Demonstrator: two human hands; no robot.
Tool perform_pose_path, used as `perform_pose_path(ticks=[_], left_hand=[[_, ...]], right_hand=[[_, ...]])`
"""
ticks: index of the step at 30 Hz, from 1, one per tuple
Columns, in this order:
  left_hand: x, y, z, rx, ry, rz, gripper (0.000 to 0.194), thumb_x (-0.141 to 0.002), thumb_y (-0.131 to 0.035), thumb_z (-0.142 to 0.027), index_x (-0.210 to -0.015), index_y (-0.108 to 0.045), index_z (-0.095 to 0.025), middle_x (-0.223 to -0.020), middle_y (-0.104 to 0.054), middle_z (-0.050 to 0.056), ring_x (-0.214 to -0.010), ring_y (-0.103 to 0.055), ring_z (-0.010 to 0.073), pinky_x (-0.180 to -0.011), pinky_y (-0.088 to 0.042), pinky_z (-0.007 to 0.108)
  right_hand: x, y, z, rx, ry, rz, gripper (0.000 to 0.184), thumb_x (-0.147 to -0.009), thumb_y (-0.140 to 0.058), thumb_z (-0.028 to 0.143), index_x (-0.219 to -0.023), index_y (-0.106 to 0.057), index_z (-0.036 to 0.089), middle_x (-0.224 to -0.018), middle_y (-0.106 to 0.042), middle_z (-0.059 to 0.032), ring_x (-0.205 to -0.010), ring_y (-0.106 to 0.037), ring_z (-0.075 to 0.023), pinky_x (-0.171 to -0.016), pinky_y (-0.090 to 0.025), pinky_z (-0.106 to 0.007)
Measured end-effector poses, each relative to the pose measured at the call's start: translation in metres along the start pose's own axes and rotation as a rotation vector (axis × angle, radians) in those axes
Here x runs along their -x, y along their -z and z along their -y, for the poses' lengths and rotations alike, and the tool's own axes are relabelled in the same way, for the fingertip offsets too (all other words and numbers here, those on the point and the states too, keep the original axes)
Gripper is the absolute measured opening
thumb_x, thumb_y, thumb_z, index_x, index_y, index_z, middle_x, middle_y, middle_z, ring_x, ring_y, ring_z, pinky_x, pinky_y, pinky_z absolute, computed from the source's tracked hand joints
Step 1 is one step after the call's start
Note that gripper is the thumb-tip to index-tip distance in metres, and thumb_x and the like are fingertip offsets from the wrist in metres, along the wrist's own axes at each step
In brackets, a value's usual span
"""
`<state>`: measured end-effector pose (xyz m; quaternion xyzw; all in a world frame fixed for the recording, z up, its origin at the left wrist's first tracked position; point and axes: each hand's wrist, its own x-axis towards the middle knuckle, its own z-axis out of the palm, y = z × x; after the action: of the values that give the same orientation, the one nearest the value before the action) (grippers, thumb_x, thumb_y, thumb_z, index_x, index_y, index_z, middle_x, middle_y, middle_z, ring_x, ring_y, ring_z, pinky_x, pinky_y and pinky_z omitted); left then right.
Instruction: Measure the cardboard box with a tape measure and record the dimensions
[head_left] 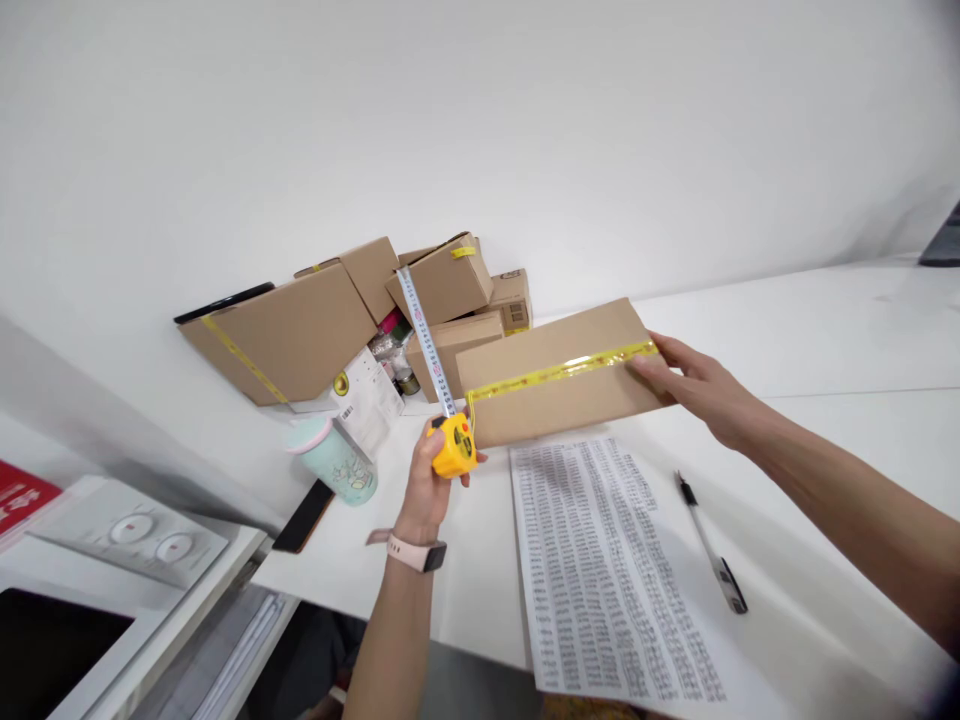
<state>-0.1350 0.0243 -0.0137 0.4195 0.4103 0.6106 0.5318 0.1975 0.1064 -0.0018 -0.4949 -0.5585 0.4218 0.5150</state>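
Note:
My left hand (431, 475) is closed around a yellow tape measure (454, 447), with a smartwatch on that wrist. The blade (426, 345) sticks out up and to the left, in front of the stacked boxes. In my right hand (694, 390) is the right end of a flat brown cardboard box (559, 375), with my thumb on the front face and fingers behind. Yellow tape (562, 371) runs along the box's length. The box's left end is beside the tape measure; whether they touch I cannot tell. Below the box lies a printed sheet (600, 570) covered with columns of text.
Several cardboard boxes (292, 330) are piled against the wall. A mint-green tumbler (341, 465) stands at the left, by a dark phone-like slab (304, 517). A pen (709, 545) lies right of the sheet. A white appliance with two dials (135, 530) is at lower left.

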Motion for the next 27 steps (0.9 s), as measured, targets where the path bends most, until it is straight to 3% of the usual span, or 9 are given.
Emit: perform_pose_path(ticks=[4, 8, 13, 17, 21, 24, 27], left_hand=[[-0.01, -0.009, -0.033, 0.022, -0.09, 0.037, 0.051, -0.074, -0.072, -0.051, -0.109, -0.057, -0.017, -0.11, -0.066, 0.009, -0.065, -0.071, 0.0189, -0.037, -0.043, 0.02], [-0.012, -0.02, -0.039, -0.039, -0.075, 0.026, 0.05, -0.074, -0.073, -0.05, -0.108, -0.057, -0.017, -0.111, -0.067, 0.009, -0.065, -0.071, 0.0175, -0.037, -0.043, 0.019], [0.037, -0.05, -0.031, -0.006, -0.14, -0.046, 0.049, -0.076, -0.074, -0.05, -0.11, -0.053, -0.021, -0.114, -0.064, 0.008, -0.071, -0.072, 0.0187, -0.039, -0.042, 0.017], [0.081, -0.091, -0.012, 0.153, 0.164, 0.077, 0.057, -0.074, -0.07, -0.062, -0.106, -0.052, -0.018, -0.112, -0.063, 0.011, -0.066, -0.072, 0.0196, -0.032, -0.036, 0.016], [0.089, -0.126, 0.009, 0.22, 0.415, 0.184, 0.064, -0.066, -0.069, -0.069, -0.098, -0.053, -0.015, -0.099, -0.06, 0.007, -0.058, -0.071, 0.0193, -0.028, -0.029, 0.016], [0.081, -0.14, 0.014, 0.218, 0.475, 0.193, 0.064, -0.062, -0.07, -0.068, -0.097, -0.053, -0.016, -0.091, -0.058, 0.004, -0.054, -0.07, 0.019, -0.028, -0.028, 0.017], [0.077, -0.148, 0.008, 0.226, 0.489, 0.193, 0.062, -0.065, -0.068, -0.067, -0.097, -0.055, -0.016, -0.083, -0.057, 0.003, -0.054, -0.069, 0.0187, -0.029, -0.027, 0.016]], right_hand=[[-0.006, 0.0, 0.023, 0.125, -0.037, -0.072, 0.055, -0.086, -0.066, 0.052, -0.137, -0.06, 0.034, -0.138, -0.065, -0.0039, -0.123, -0.061, -0.0319, -0.098, -0.053, -0.043], [-0.009, -0.008, 0.008, 0.181, -0.153, -0.098, 0.048, -0.087, -0.062, 0.055, -0.125, -0.067, 0.026, -0.136, -0.066, -0.011, -0.122, -0.061, -0.0353, -0.1, -0.051, -0.047], [-0.025, -0.014, 0.006, 0.31, -0.06, -0.136, 0.055, -0.085, -0.064, 0.049, -0.133, -0.061, 0.025, -0.143, -0.058, -0.0133, -0.127, -0.056, -0.0346, -0.101, -0.05, -0.046], [-0.047, -0.025, 0.036, 0.412, 0.132, -0.137, 0.047, -0.093, -0.053, 0.049, -0.133, -0.063, 0.025, -0.141, -0.06, -0.0111, -0.124, -0.058, -0.0321, -0.106, -0.044, -0.048], [-0.064, -0.042, 0.061, 0.388, 0.251, -0.001, 0.045, -0.1, -0.043, 0.045, -0.132, -0.065, 0.024, -0.143, -0.061, -0.0081, -0.13, -0.054, -0.0303, -0.111, -0.04, -0.044], [-0.073, -0.052, 0.062, 0.38, 0.172, 0.163, 0.047, -0.099, -0.044, 0.048, -0.136, -0.064, 0.025, -0.145, -0.059, -0.0063, -0.127, -0.058, -0.0295, -0.103, -0.047, -0.038], [-0.085, -0.058, 0.053, 0.455, 0.066, 0.293, 0.044, -0.097, -0.049, 0.048, -0.128, -0.07, 0.025, -0.131, -0.07, -0.0067, -0.108, -0.069, -0.029, -0.089, -0.055, -0.035]])
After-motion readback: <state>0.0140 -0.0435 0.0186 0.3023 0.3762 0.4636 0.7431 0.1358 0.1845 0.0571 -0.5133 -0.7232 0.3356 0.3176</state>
